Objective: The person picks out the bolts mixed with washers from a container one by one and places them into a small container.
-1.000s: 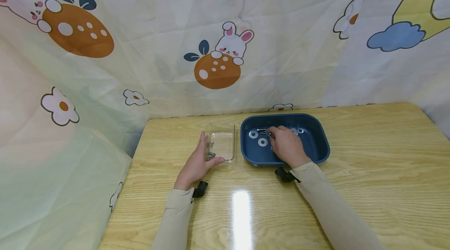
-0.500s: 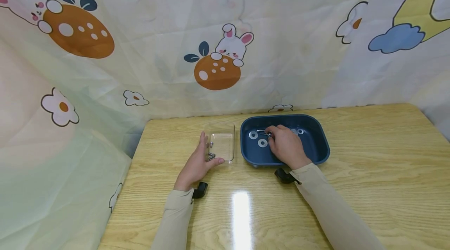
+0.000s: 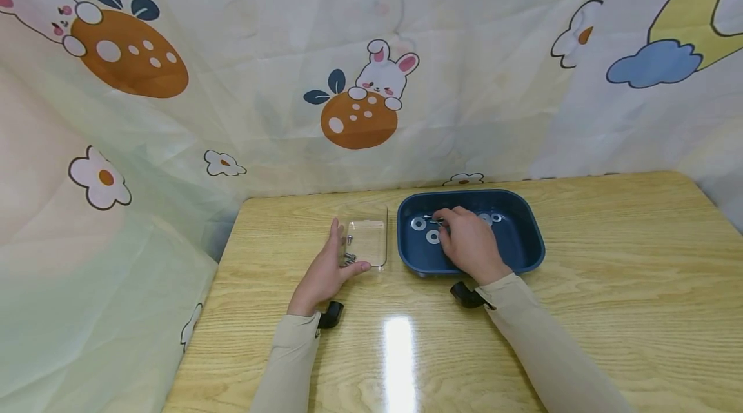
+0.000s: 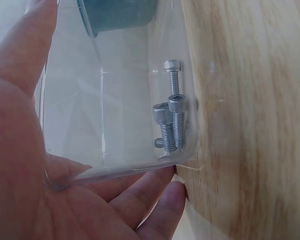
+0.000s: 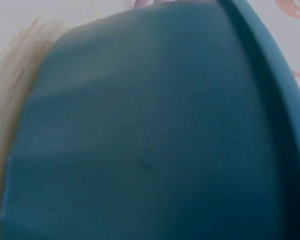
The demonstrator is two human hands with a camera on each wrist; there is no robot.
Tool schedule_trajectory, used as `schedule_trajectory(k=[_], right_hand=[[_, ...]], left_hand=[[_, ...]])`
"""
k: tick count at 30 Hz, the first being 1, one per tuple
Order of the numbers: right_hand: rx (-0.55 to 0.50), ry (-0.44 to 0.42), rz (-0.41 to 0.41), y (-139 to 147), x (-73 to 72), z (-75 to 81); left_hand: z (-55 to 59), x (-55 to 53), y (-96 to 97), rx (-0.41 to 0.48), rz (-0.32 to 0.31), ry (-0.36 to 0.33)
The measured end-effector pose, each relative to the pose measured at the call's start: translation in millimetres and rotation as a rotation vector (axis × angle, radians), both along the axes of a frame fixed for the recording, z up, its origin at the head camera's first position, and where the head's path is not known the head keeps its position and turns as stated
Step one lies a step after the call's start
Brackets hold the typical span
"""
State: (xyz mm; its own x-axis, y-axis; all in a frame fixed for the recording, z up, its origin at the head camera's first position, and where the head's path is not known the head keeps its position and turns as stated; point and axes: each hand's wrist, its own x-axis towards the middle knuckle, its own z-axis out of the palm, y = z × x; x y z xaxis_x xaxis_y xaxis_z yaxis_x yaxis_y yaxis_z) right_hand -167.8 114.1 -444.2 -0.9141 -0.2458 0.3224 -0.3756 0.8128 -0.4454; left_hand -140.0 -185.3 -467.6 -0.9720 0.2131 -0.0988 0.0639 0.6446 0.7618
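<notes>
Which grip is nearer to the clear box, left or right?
Left: the left grip touches the clear box; the right grip is off to its right, in the blue tray.

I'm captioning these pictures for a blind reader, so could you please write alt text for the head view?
A person's right hand reaches into a blue tray holding washers, while the left hand rests against a clear box with screws inside. Both stand on a wooden table before a bunny-print cloth.

Glossy clear-plastic box (image 4: 125, 120); ridge-headed metal screws (image 4: 163, 115); smooth plastic tray (image 3: 518, 235); glossy wood-grain table (image 3: 627, 271).
</notes>
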Motion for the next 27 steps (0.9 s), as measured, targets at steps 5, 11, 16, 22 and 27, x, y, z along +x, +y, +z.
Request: schedule_trajectory(k=[5,11,16,22,27], right_hand=[[-0.015,0.006,0.008,-3.9,3.5,0.1],[-0.013,0.035,0.013,-8.1,7.4,-0.1],[-0.023,0.054,0.013,-12.0,11.1,-0.5],[-0.035,0.090,0.018,-16.0,13.7,-2.6],[-0.046,0.119,0.026,-18.7,15.8,-1.9]], left_hand=[[0.3,0.3,-0.2,-0.003,-0.002,-0.003],[0.3,1.0,0.0,0.000,-0.002,0.005],[0.6,1.9,-0.3,0.001,-0.003,0.012],[-0.5,2.2,-0.6,0.004,0.000,0.011],[-0.9,1.8,-0.8,0.004,-0.002,0.014]])
